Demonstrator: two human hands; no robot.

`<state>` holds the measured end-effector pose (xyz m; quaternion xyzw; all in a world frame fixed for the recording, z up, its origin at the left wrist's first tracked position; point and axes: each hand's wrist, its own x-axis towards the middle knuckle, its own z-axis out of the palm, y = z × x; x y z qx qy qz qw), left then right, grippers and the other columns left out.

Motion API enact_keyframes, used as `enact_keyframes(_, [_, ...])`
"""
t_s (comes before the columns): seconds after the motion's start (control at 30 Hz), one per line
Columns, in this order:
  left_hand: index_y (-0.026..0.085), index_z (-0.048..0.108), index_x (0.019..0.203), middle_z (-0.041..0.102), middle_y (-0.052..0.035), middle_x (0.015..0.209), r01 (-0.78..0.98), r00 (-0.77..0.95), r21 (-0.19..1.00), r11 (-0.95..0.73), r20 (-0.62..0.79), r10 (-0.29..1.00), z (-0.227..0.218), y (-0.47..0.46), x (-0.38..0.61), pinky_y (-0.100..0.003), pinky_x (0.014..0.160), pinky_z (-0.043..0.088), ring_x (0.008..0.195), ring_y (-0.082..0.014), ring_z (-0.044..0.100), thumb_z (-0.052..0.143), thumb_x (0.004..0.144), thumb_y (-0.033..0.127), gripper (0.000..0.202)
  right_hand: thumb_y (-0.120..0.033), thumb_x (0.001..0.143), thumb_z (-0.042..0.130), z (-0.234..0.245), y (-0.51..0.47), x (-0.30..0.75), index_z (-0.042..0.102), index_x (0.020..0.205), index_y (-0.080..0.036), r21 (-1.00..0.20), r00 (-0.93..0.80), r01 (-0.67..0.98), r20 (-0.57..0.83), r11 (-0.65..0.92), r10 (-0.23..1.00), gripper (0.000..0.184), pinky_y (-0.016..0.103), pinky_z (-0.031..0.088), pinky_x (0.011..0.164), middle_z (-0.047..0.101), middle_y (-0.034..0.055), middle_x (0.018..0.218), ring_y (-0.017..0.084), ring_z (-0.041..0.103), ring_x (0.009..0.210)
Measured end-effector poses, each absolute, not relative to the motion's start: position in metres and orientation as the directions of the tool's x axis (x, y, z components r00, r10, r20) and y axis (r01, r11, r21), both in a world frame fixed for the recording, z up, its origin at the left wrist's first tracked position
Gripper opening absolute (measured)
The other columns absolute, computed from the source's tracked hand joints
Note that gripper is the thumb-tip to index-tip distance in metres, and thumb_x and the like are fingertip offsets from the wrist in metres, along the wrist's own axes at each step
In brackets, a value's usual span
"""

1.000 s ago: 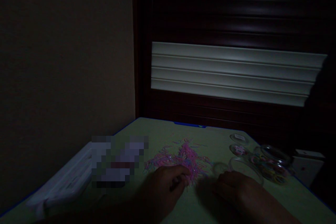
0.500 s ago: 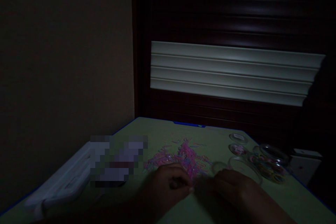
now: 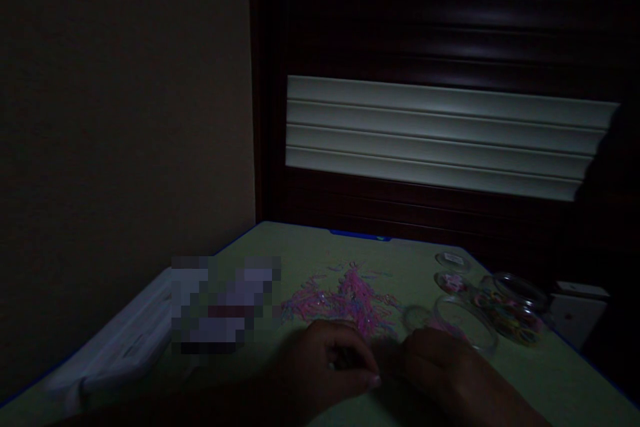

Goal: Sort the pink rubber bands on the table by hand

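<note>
The scene is very dark. A pile of small pink and pale loops or bands (image 3: 350,300) lies spread on a light green table (image 3: 300,250). My left hand (image 3: 325,370) rests just in front of the pile, its fingers curled with thumb against fingertips in a pinch. My right hand (image 3: 443,367) lies close beside it, fingers bent toward the left hand. What either hand pinches is too dark and small to make out.
A clear round jar (image 3: 515,317) with coloured bands lies on its side at the right. Near it sit a clear dish (image 3: 465,323) and two small round lids (image 3: 453,270). A white sheet or packet (image 3: 125,353) lies at the left. A wall and a dark shutter stand behind.
Both hands have drawn together and slightly toward me, away from the pile; the left fingers have closed into a tighter pinch.
</note>
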<state>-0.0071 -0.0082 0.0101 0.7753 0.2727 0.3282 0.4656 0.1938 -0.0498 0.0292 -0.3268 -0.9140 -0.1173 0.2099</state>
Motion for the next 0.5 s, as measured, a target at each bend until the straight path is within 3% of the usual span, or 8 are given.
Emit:
enact_keyframes(0.33, [0.013, 0.067, 0.078, 0.064, -0.0028, 0.076, 0.21, 0.567, 0.913, -0.349, 0.177, 0.804, 0.012, -0.01, -0.006, -0.023, 0.064, 0.044, 0.07, -0.0138, 0.057, 0.063, 0.071, 0.023, 0.012, -0.002, 0.071, 0.053, 0.023, -0.047, 0.199, 0.057, 0.088, -0.02, 0.077, -0.663, 0.672, 0.507, 0.737, 0.552, 0.025, 0.024, 0.032, 0.052, 0.058, -0.0004, 0.069, 0.013, 0.051, 0.059])
enact_keyframes(0.5, [0.013, 0.065, 0.075, 0.064, -0.0017, 0.074, 0.208, 0.51, 0.929, -0.305, 0.163, 0.845, 0.01, -0.006, -0.008, -0.023, 0.066, 0.045, 0.07, -0.0137, 0.058, 0.061, 0.072, 0.023, 0.011, -0.001, 0.071, 0.048, 0.036, -0.051, 0.209, 0.059, 0.088, -0.02, 0.105, -0.589, 0.771, 0.493, 0.628, 0.64, 0.028, 0.025, 0.039, 0.056, 0.059, 0.001, 0.072, 0.016, 0.055, 0.064])
